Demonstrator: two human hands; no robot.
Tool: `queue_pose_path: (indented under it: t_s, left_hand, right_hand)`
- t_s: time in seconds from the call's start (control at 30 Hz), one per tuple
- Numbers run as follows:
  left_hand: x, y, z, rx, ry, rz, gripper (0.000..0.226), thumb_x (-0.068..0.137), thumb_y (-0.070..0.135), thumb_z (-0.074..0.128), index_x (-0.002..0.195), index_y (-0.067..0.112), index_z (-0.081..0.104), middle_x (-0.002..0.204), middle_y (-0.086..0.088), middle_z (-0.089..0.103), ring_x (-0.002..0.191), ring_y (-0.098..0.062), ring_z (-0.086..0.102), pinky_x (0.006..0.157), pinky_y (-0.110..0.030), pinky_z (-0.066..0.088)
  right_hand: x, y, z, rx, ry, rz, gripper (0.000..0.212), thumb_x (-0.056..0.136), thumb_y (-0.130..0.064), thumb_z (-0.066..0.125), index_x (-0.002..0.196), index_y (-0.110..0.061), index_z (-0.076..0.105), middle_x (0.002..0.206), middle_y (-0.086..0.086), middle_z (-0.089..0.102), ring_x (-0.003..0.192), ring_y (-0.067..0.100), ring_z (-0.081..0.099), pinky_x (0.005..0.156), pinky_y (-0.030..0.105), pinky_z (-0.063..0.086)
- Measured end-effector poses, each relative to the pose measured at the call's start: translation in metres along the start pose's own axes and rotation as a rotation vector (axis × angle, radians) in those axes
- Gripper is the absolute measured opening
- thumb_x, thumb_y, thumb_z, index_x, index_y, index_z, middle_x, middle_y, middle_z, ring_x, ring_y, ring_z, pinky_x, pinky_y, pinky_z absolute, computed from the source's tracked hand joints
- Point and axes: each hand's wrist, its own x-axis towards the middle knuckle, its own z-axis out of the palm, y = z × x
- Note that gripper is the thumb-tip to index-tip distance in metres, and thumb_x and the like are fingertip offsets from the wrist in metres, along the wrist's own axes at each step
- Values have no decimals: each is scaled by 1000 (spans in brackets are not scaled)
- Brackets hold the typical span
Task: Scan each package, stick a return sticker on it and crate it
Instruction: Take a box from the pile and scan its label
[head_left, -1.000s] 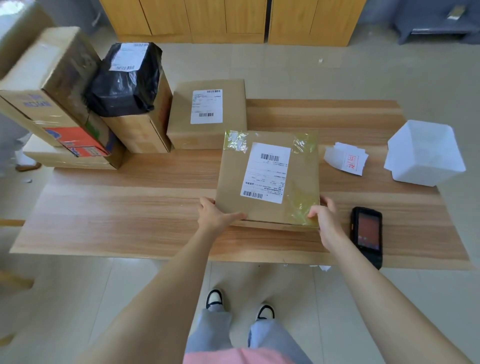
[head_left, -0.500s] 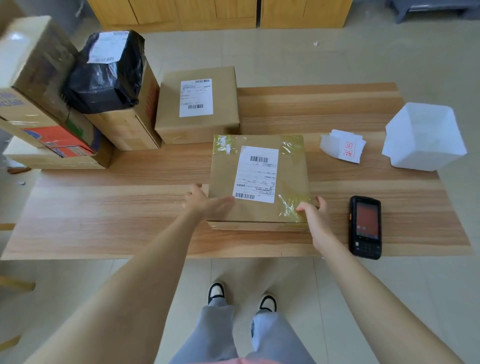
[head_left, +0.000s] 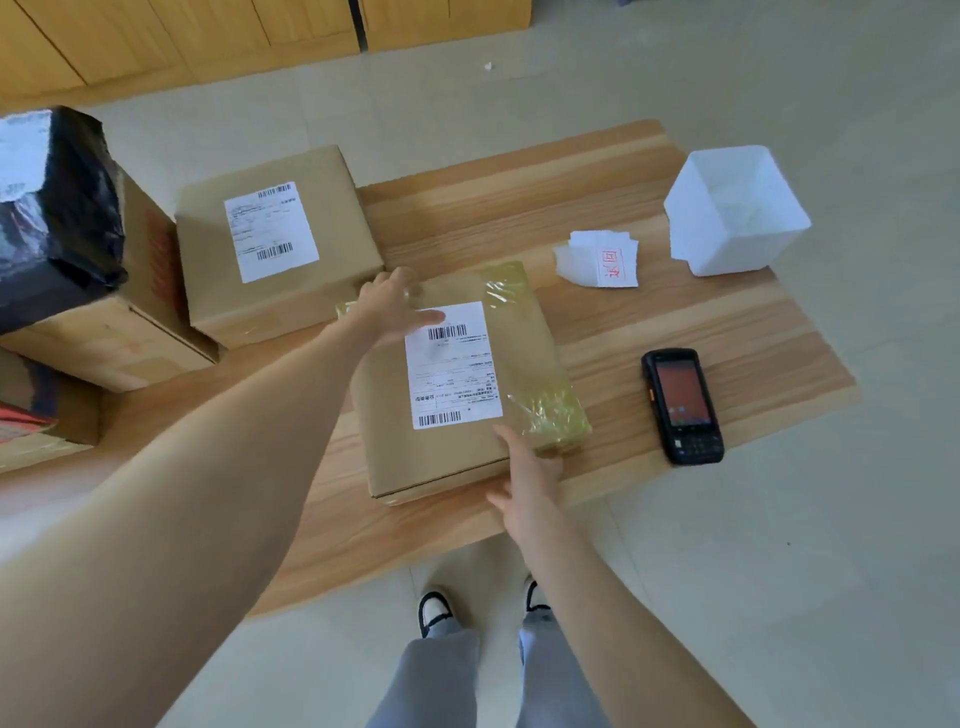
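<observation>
Wooden table (head_left: 675, 322) over pale tiles (head_left: 779, 571): left hand (head_left: 387, 306), right hand (head_left: 530, 473), fingers straight, touching the package (head_left: 524, 353).

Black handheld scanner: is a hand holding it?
No, the black handheld scanner lies on the wooden table, apart from the left hand and right hand.

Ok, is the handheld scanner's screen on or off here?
On: the scanner lies face up on the table, its screen glowing reddish.

There is only one camera, and it sits on the person's head. It looks forward and down from close above the table (head_left: 649, 332), tipped a little. Its wide picture fits in the left hand (head_left: 387, 312), the right hand (head_left: 527, 473) and the shoes (head_left: 434, 610).
</observation>
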Motion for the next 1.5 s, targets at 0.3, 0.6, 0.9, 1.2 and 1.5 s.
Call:
queue_pose_path:
  t_s: [0.3,0.6,0.9,1.2,1.5]
  left_hand:
    - [17,-2,8,163,-21,75,72,83,49,63,141,16,36,129,-13,48,124,-31,39,93,-40,42]
    - [-32,-19,-5,-40,47,-25,62,80,46,69,124,8,49,116,-10,58,105,-27,54,78,-33,40]
    - [-119,-51,15,-628,70,-347,47,79,33,73,111,7,50,105,-10,60,90,-24,62,71,-37,57]
    - [-173,-66,49,-896,95,-534,20,84,10,66,79,6,47,78,-9,61,62,-17,62,51,-28,54]
    - [-163,-77,51,-738,90,-600,29,85,27,66,92,4,49,88,-9,59,83,-25,61,66,-35,54]
  right_hand:
    - [0,17,16,72,-11,76,53,83,-38,69,118,-16,37,137,7,44,122,31,47,103,43,44]
    - [-13,-42,-5,-80,109,-178,74,82,-32,68,143,-15,30,133,5,49,117,26,50,101,42,42]
    - [-19,-131,8,-704,-48,-465,67,87,-20,60,144,-9,26,142,8,39,129,25,39,87,30,31]
    - [3,-120,49,-1026,-294,-427,82,90,-16,55,152,-11,1,158,8,14,143,25,21,109,39,24]
    - [25,-101,53,-1055,-234,-601,56,80,-22,59,132,-13,42,124,2,55,115,24,52,96,40,39]
